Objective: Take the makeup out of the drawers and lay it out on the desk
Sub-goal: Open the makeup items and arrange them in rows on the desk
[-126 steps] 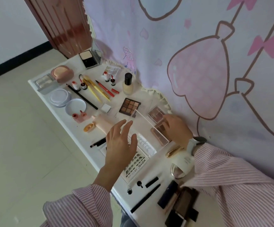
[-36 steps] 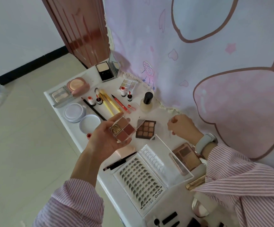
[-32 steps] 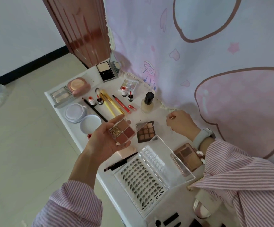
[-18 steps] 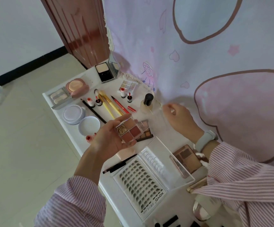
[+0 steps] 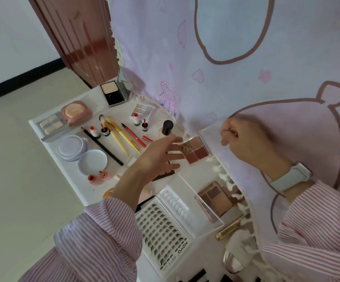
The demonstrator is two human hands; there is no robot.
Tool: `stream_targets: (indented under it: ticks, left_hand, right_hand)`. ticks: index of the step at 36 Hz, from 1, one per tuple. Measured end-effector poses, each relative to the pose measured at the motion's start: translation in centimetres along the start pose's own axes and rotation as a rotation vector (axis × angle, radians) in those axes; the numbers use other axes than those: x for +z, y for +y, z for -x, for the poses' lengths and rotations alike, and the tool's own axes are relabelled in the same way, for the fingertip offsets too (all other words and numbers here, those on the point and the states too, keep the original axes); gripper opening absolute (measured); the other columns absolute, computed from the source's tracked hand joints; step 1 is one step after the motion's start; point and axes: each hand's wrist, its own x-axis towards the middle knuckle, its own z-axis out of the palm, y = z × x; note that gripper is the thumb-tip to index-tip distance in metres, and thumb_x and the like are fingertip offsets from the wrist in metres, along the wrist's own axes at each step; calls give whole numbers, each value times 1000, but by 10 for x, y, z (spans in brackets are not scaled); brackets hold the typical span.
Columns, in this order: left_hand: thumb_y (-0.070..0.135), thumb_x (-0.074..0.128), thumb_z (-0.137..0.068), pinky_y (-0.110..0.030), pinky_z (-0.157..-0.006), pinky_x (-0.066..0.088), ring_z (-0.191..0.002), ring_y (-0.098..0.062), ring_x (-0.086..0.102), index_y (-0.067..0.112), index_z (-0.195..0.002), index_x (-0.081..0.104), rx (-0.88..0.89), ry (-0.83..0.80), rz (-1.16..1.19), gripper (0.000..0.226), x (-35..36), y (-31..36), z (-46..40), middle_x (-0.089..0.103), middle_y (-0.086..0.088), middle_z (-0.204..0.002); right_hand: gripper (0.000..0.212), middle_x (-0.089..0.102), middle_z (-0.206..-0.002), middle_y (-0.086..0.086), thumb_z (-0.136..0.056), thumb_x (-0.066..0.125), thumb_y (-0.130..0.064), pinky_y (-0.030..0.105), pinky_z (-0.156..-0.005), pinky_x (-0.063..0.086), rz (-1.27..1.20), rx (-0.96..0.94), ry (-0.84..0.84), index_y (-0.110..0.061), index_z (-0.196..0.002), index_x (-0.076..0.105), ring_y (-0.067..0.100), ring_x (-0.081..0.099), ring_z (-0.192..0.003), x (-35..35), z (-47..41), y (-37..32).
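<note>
The palette (image 5: 195,150), before in our left hand (image 5: 159,157), now lies on the desk (image 5: 73,171); those fingers spread, while our right hand (image 5: 246,143) pinches a small brush (image 5: 229,131).

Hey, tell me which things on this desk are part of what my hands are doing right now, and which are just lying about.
In hand now:
- four-pan eyeshadow palette, at the left hand fingers
- small applicator, pinched by the right hand

Lying about:
- lash tray
- foundation bottle
- yellow brushes
- round white compacts
</note>
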Motion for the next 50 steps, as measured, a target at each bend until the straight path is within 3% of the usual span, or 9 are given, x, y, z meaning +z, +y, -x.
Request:
stream_targets:
  ticks: [4, 10, 15, 20, 26, 32, 41, 45, 50]
  left_hand:
    - [36, 37, -99, -36, -94, 48, -101, -16, 63, 17, -122, 53, 23, -28, -272, 34, 10, 0, -4, 64, 1, -114]
    - [28, 40, -98, -31, -89, 46, -95, -15, 63, 13, -123, 56, 154, 57, -529, 34, 16, -5, -12, 66, -1, -110]
    - [11, 42, -96, -25, -87, 43, -103, -19, 59, 12, -119, 60, 450, 229, -846, 30, 9, -17, -20, 65, -3, -114]
    - [-9, 41, -75, -48, -79, 53, -106, -35, 57, 4, -111, 66, 852, 138, -1231, 46, -2, -34, -28, 67, -13, -111]
    - [-7, 41, -86, -39, -100, 36, -141, -18, 19, 22, -139, 43, 657, -25, -1547, 61, -6, -34, -39, 36, 3, -148]
    - [-5, 48, -84, -40, -99, 37, -143, -18, 16, 22, -138, 44, 692, -78, -1633, 60, -13, -35, -47, 34, 3, -150]
    - [-9, 57, -77, -44, -88, 47, -134, -27, 37, 16, -125, 58, 824, -38, -1597, 54, -18, -38, -51, 51, -5, -137]
    - [-8, 56, -79, -44, -89, 46, -135, -27, 35, 17, -128, 56, 816, -9, -1592, 55, -17, -37, -49, 48, -4, -140]
    - [-10, 63, -73, -46, -85, 50, -131, -29, 42, 15, -125, 58, 840, 28, -1571, 57, -19, -38, -46, 52, -6, -136]
  right_hand:
    - [25, 63, -81, 2, -87, 49, -4, 37, -66, 53, 266, -49, -37, -23, -71, 44, 25, 62, -75, -7, 14, 3]
    - [23, 56, -83, -4, -83, 52, -3, 29, -57, 50, 512, -33, -112, -25, -81, 45, 18, 57, -71, 2, 24, 10]
    - [20, 52, -72, -4, -85, 50, -6, 25, -45, 27, 491, 11, -210, -24, -82, 42, 21, 49, -65, 19, 18, 18]
    - [12, 63, -87, 6, -87, 48, -8, 27, -57, 33, 452, 51, -287, -20, -86, 47, 26, 51, -72, 40, 9, 27]
    - [12, 65, -97, 11, -91, 45, -12, 28, -59, 34, 487, 69, -263, -10, -100, 52, 33, 59, -91, 63, 2, 37]
    - [23, 64, -85, 8, -98, 36, -19, 26, -53, 31, 510, -2, -209, -12, -111, 53, 26, 55, -72, 79, 0, 42]
    - [29, 69, -92, 10, -98, 41, -22, 34, -64, 48, 322, 68, -179, -17, -122, 55, 29, 62, -80, 84, -5, 40]
    - [32, 65, -109, 10, -96, 45, -21, 35, -76, 52, 337, 97, -182, -14, -127, 50, 29, 61, -96, 87, -7, 44]
    - [31, 57, -115, 4, -95, 45, -18, 28, -64, 43, 499, 24, -98, -17, -126, 46, 23, 59, -97, 88, 3, 43]
